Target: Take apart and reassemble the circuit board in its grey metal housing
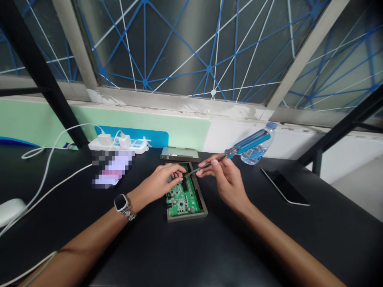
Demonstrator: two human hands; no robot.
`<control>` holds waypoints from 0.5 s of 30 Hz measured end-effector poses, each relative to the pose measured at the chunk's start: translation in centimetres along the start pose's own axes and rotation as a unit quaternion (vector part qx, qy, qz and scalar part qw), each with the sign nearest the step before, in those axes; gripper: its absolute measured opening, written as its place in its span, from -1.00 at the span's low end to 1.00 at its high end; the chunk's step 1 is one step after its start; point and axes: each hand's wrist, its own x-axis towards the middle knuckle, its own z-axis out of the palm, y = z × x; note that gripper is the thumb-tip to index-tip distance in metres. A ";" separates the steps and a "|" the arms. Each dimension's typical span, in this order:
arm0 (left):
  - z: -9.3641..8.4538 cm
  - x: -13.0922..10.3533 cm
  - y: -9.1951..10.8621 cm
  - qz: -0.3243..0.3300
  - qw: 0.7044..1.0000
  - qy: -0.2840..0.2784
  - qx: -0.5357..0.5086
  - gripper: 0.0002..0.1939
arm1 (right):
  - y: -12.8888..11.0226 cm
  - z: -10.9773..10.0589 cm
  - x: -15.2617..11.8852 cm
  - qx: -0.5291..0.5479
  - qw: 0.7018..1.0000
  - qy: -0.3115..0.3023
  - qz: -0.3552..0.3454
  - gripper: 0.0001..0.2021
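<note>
A green circuit board (pixel 181 199) lies in a shallow grey metal case (pixel 187 218) on the black table. Over the board's far part is my left hand (pixel 163 181), its fingers curled and the thumb bent towards them. Whatever is between those fingertips is too small to make out. My right hand (pixel 229 179), to the right of the case, grips a screwdriver (pixel 249 142) by its shaft. The blue, clear handle points up and right, and the tip reaches down to the board close to my left fingertips.
Behind the case lies a flat metal cover (pixel 179 153). A water bottle (pixel 254 151) leans by the wall, with a dark phone (pixel 284 186) at right. At left are a lit phone (pixel 113 169), a power strip (pixel 139 148), white cables (pixel 48 175) and a white object (pixel 12 211).
</note>
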 end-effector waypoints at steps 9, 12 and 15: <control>-1.4 1.2 -0.4 -0.010 0.999 0.052 0.009 -0.87 | -1.8 2.4 6.2 -0.137 0.983 -0.118 -0.021 -0.81; -2.0 2.1 -1.2 -0.023 0.998 0.061 0.000 -0.92 | -1.9 3.8 9.1 -0.204 0.965 -0.155 -0.046 -0.83; -2.4 2.7 -2.2 -0.037 0.997 0.065 -0.003 -0.91 | -1.2 4.8 10.8 -0.235 0.957 -0.157 -0.069 -0.85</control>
